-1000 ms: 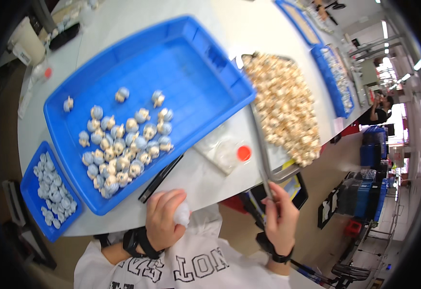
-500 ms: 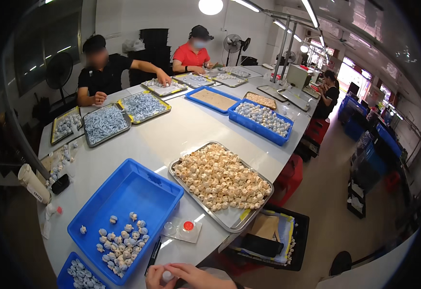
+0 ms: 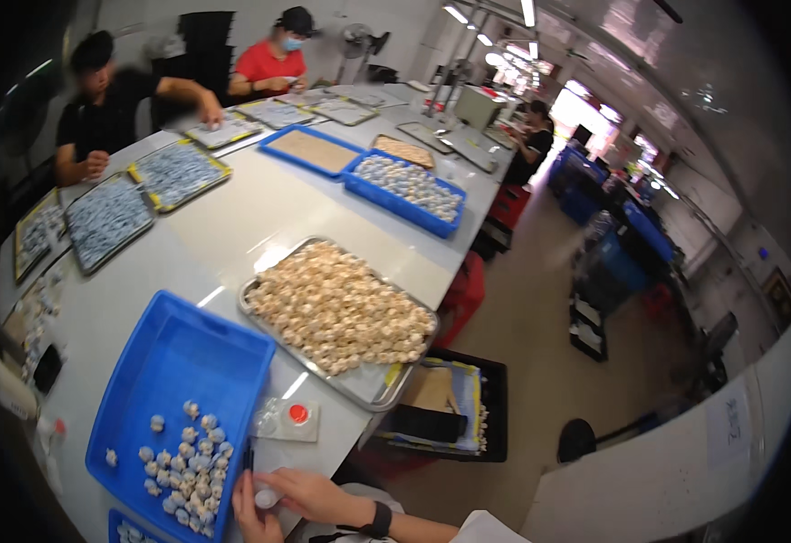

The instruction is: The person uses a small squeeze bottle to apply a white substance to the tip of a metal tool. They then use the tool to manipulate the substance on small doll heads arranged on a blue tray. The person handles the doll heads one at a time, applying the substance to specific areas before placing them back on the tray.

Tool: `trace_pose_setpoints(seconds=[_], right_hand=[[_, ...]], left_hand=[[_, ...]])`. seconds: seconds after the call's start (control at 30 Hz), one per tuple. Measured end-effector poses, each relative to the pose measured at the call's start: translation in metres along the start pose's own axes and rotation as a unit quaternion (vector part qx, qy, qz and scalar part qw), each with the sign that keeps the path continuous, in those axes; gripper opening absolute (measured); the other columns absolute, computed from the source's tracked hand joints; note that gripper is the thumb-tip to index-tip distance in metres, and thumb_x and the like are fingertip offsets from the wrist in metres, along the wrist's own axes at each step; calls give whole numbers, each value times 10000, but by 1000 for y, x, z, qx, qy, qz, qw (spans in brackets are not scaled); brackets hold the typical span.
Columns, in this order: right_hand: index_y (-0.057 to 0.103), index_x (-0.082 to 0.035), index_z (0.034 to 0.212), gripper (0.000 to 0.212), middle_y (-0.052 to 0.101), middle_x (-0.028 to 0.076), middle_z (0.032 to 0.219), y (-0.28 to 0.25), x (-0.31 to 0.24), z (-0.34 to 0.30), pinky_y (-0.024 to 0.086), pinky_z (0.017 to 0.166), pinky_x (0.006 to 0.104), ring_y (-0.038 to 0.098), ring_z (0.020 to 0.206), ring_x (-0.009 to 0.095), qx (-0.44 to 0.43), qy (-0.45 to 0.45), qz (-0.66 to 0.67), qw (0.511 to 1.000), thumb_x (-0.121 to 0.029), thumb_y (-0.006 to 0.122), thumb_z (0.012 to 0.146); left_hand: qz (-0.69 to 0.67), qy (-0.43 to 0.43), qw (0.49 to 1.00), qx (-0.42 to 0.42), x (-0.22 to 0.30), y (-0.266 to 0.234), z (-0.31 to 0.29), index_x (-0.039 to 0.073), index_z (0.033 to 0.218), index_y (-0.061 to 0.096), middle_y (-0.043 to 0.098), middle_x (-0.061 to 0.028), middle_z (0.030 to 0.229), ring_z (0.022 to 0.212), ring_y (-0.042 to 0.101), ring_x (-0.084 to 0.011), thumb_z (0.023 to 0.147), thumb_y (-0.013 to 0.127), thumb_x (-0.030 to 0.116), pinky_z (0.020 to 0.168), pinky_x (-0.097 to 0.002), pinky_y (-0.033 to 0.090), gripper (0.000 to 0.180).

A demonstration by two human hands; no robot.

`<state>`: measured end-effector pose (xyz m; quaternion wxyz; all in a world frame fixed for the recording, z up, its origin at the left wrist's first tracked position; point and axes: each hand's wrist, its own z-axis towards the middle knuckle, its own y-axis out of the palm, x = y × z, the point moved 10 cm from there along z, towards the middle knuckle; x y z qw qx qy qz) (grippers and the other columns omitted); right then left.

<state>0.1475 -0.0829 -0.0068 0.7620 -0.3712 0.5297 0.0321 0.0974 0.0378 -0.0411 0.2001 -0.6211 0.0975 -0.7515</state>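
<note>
At the table's near edge my left hand curls round a small white round piece. My right hand, with a black band on the wrist, closes on the same piece from the other side. The fingers partly hide it, so its exact kind does not show. Just left of my hands is a large blue bin with small blue-and-cream figure parts gathered at its near end. A black pen lies along the bin's side. Beyond my hands sits a pale square pad with a red disc.
A metal tray heaped with cream parts stands ahead. Farther off are a blue bin of parts, a blue tray and trays of grey-blue pieces. Two people work across the table. A black crate stands at the right.
The view has swung right, so the table and bins appear farther left. My hands still hold the white piece together, and more of my right forearm shows.
</note>
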Motion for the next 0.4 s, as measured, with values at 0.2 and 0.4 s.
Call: trace_pose_setpoints(seconds=[0.2, 0.4], right_hand=[[543, -60, 1175, 449, 565, 130, 1004, -9, 2, -9, 518, 751, 405, 613, 894, 327, 107, 37, -79, 990, -183, 704, 774], [476, -46, 1362, 578, 538, 165, 1181, -20, 0, -64, 552, 819, 366, 623, 1019, 329, 254, 66, -64, 963, -89, 665, 818]], left_hand=[[-160, -209, 963, -53, 31, -7, -2, -65, 1446, 340, 399, -223, 1470, 1380, 379, -306, 937, 447, -62, 1134, -396, 302, 521], [-92, -120, 960, -236, 38, -38, -39, -79, 1434, 352, 445, -244, 1434, 1334, 430, -365, 1010, 462, 130, 1126, -429, 314, 485]])
